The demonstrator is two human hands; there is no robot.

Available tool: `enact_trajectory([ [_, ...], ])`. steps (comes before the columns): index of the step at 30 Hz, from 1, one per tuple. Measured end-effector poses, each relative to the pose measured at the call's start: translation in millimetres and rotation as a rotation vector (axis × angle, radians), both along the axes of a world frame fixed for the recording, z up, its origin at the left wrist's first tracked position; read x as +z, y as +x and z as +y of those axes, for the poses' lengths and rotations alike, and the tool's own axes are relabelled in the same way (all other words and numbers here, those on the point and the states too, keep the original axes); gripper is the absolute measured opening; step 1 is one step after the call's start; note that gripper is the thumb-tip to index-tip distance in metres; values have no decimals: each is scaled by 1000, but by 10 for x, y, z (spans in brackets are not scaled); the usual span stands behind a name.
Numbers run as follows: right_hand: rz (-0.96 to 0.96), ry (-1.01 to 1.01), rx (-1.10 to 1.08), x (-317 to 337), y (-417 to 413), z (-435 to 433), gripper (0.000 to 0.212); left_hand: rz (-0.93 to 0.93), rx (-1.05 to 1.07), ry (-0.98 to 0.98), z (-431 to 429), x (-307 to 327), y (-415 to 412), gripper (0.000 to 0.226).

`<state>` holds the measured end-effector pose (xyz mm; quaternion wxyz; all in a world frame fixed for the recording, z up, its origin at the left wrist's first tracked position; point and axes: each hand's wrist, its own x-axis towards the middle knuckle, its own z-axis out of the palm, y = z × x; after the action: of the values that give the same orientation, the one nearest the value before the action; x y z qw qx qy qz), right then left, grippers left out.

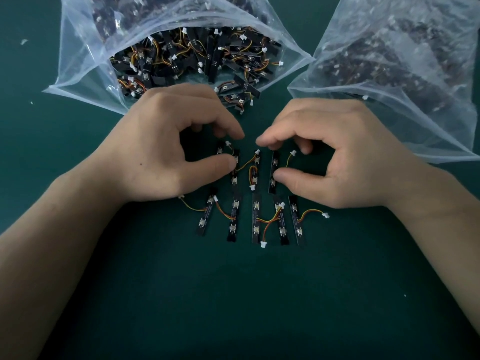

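Observation:
Several narrow black LED circuit strips with orange-yellow wires and small white plugs lie in two rows on the green mat (233,294). My left hand (161,144) is curled over the upper row, its thumb and fingers pinching one strip (235,167). My right hand (337,154) is curled likewise, thumb and fingertips pinching another upright strip (274,172). A third strip (255,175) lies between the hands. The lower row holds strips from the left one (206,216) to the right one (297,222), lying untouched.
An open clear plastic bag (85,68), full of the same black strips, lies behind my left hand with some spilling from its mouth. A second clear bag (415,81) of parts lies at the back right. Small white scraps dot the mat at left.

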<state>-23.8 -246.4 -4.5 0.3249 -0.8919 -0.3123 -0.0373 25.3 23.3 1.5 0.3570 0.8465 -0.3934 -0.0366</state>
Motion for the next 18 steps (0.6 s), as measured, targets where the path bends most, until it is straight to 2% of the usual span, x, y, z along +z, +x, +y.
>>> enact_trajectory([
  [7,-82,31,-112,22,5,21,26,-57,-2,-14,5,12,15,21],
  [9,-118,-15,-115,39,4,61,41,-94,24,-34,-2,11,10,15],
  [13,-87,-237,-130,40,-20,178,80,-143,93,-83,-6,17,1,9],
  [18,-42,-289,-176,9,-12,219,91,-157,97,-67,-27,5,-8,8],
])
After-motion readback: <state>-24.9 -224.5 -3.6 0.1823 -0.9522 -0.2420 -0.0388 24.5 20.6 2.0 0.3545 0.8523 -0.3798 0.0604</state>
